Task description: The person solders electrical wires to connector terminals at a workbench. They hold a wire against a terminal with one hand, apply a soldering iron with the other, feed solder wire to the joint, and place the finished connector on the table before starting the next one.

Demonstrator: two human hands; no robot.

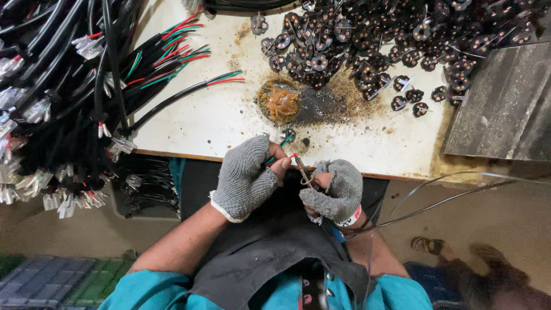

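Coloured wires point(274, 156) pinched in left hand point(245, 178); right hand point(336, 191) fingers grip a tool point(302, 171).

Pile of small black round parts point(396, 40) runs off the top edge; count unclear. Black cable bundle point(51, 92) cut by the left and top edges. Grey ridged slab point(505, 103) clipped at the right. What the right hand point(336, 192) pinches is mostly hidden inside its grip. Sandalled foot point(427, 245) blurred. Crates point(51, 281) bottom left blurred, contents unreadable.
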